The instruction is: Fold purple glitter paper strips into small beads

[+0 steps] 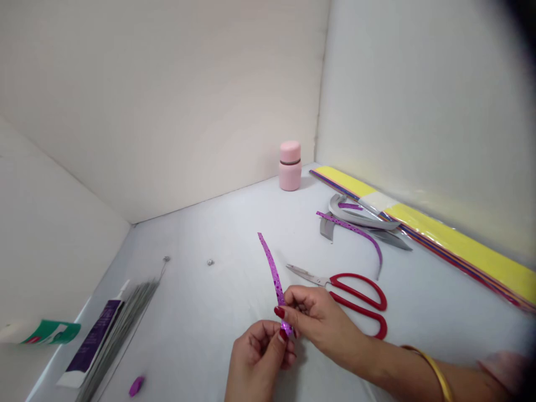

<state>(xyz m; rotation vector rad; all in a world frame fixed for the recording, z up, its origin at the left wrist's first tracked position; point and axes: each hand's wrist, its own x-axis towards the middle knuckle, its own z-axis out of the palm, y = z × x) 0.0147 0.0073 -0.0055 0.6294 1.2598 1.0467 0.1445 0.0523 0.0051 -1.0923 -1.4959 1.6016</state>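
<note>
Between my two hands is a narrow shiny purple paper strip (271, 264) with dark specks. Its free end points up and away over the table. My left hand (263, 354) pinches the lower end, where the strip is bunched or folded small. My right hand (316, 315) grips the strip just above that with thumb and fingers, close against the left fingertips. What lies inside the fingers is partly hidden. Beside my right hand lie red-handled scissors (358, 290), blades pointing left. Another purple strip (355, 230) curves across the table beyond them.
Grey strips (364, 220) and a yellow-topped pack of coloured paper (410, 223) lie along the right wall. A pink bottle (290, 167) stands at the back. Thin grey wires (121, 329), a purple-white tube (94, 340), a green-white tube (54, 331) and a purple piece (136, 386) are left.
</note>
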